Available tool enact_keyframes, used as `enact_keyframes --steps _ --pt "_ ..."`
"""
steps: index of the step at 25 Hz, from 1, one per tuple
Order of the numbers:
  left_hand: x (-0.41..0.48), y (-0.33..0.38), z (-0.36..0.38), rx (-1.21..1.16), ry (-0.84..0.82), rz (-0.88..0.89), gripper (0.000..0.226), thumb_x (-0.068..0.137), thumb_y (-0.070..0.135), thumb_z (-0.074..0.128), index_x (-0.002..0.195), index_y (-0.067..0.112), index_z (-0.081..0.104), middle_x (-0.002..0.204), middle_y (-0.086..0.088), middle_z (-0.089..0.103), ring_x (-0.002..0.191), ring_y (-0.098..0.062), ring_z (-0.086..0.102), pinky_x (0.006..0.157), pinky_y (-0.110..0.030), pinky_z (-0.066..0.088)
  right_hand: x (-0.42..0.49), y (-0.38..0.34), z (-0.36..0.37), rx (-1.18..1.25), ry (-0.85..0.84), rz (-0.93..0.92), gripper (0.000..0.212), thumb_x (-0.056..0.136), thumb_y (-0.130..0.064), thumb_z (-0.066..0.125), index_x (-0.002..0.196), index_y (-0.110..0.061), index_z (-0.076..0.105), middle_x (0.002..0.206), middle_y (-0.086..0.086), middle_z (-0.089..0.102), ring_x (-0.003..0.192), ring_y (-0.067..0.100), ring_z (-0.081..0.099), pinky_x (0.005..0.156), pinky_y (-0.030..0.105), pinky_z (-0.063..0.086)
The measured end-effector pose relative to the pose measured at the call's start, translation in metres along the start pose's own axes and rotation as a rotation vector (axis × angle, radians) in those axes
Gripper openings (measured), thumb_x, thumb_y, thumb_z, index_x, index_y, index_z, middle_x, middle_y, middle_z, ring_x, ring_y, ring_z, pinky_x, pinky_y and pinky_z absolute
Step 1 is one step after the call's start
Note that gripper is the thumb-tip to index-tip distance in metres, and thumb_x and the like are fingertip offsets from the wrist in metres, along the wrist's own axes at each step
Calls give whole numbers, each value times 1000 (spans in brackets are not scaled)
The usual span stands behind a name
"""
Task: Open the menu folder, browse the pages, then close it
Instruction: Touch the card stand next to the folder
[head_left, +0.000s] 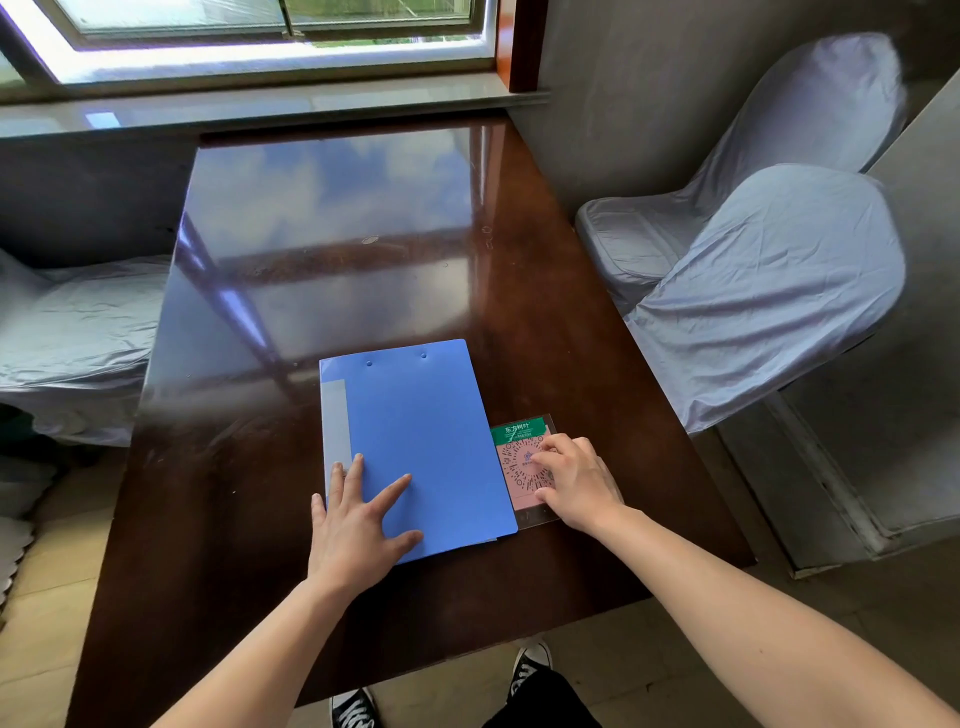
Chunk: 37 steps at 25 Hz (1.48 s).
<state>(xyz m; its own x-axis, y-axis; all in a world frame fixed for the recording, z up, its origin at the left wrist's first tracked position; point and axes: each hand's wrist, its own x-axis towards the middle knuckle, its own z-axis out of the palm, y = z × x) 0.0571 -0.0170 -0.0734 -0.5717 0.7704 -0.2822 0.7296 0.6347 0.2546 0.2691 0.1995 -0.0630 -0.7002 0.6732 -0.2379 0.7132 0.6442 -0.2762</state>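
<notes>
A blue menu folder (415, 436) lies shut and flat on the dark glossy table (322, 249), near its front edge. My left hand (358, 519) rests flat on the folder's lower left corner with the fingers spread. Just right of the folder, my right hand (576, 483) lies with curled fingers on a pink and green QR-code card (519, 457). Neither hand grips anything.
Two chairs under pale fabric covers (769, 270) stand close to the table's right side. Another covered seat (72, 322) is at the left. A window sill (260, 109) runs behind the table's far edge. My feet (530, 665) show below the front edge.
</notes>
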Motion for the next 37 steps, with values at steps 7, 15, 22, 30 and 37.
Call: enact_keyframes --steps 7,15,22,30,37 --pt "1 2 1 1 -12 -1 76 77 71 60 145 54 29 167 -7 -1 152 -32 -11 121 -59 6 3 -1 3 -8 -16 6 47 87 -34 74 130 -20 61 139 0 50 126 21 45 99 35 52" --pt "2 2 0 7 11 -2 74 79 71 58 145 52 31 167 -7 3 152 -32 -8 120 -59 7 6 0 4 -5 17 -1 48 87 -34 72 133 -23 59 141 0 51 126 21 46 99 35 53" --pt "2 4 -2 10 17 5 73 79 69 59 145 52 31 167 -8 4 152 -33 -8 121 -59 7 7 -3 5 -48 -15 4 46 86 -38 72 129 -27 59 142 0 50 126 22 45 99 38 51" --pt "0 0 1 9 9 17 74 79 68 59 145 52 30 166 -7 5 152 -33 -6 121 -60 9 2 -2 2 20 37 21 49 89 -32 71 136 -26 57 142 1 51 126 21 47 99 37 52" --pt "-1 2 -1 3 3 20 74 80 68 60 146 51 30 167 -7 5 152 -32 -7 121 -58 10 -1 -6 3 38 25 36 48 92 -27 68 137 -23 54 139 2 52 123 20 49 99 36 52"
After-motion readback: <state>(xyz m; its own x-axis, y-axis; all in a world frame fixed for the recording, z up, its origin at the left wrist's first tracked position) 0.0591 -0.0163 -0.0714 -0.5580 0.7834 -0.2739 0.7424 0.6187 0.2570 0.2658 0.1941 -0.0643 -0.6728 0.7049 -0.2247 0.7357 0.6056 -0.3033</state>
